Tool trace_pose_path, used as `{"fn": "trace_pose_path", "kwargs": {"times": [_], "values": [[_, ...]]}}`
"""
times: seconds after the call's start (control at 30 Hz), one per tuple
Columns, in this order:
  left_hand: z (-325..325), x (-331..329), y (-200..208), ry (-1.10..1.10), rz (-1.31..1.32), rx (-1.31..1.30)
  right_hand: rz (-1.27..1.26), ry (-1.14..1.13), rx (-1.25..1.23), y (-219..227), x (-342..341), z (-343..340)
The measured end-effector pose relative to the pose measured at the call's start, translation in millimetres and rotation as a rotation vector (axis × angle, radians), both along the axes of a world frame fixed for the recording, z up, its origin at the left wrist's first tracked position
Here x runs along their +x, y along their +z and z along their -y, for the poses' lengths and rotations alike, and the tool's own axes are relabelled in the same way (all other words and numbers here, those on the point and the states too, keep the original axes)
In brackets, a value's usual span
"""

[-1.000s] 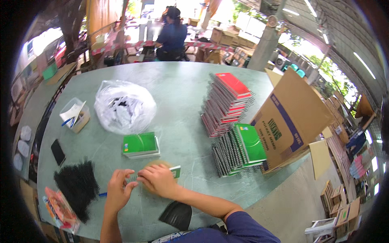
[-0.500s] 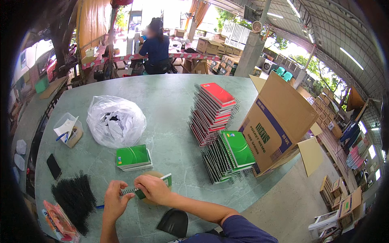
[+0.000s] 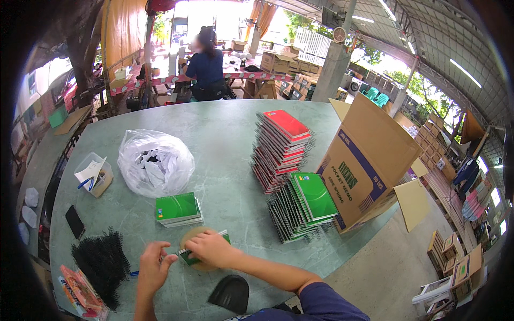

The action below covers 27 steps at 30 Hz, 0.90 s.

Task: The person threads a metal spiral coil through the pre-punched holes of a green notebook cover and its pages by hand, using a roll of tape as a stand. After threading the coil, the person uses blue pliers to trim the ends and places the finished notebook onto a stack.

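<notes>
My left hand (image 3: 155, 266), fingers parted, now stands clear of the coil (image 3: 183, 252); my right hand (image 3: 210, 249) alone grips the green notebook (image 3: 188, 259).

Grey-green table (image 3: 227, 147) – 1 tan disc (image 3: 203, 266) | black coils (image 3: 100, 263) | phone (image 3: 75, 222) | red notebooks (image 3: 282, 150)

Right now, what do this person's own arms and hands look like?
The left hand and right hand are ordinary human hands, without gloves; no watch or cables show. A short dark blue sleeve covers the upper right arm and ends near the elbow. The left forearm is bare, and its sleeve is out of view. Any rings are too small to tell.
</notes>
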<state>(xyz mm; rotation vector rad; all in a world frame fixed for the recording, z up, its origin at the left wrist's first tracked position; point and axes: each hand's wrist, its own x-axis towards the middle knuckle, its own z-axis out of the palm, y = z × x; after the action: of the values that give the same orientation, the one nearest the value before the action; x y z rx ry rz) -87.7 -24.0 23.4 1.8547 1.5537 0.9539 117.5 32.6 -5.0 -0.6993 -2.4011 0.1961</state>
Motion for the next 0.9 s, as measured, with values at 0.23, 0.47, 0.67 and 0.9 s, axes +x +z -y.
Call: {"fn": "trace_pose_path", "kwargs": {"times": [0.23, 0.47, 0.67, 0.9], "values": [[27, 36, -18, 0.013, -0.359, 0.459, -0.076, -0.086, -0.608, -5, 46, -21], [62, 104, -69, -0.387, -0.137, -0.116, -0.605, -0.054, -1.106, -25, 47, -9], [9, 32, 12, 0.333, -0.107, 0.503, -0.698, -0.007, -1.185, -28, 53, -4], [7, 50, 5, 0.134, -0.179, 0.523, -0.673, -0.038, -1.109, -29, 66, 1]]}}
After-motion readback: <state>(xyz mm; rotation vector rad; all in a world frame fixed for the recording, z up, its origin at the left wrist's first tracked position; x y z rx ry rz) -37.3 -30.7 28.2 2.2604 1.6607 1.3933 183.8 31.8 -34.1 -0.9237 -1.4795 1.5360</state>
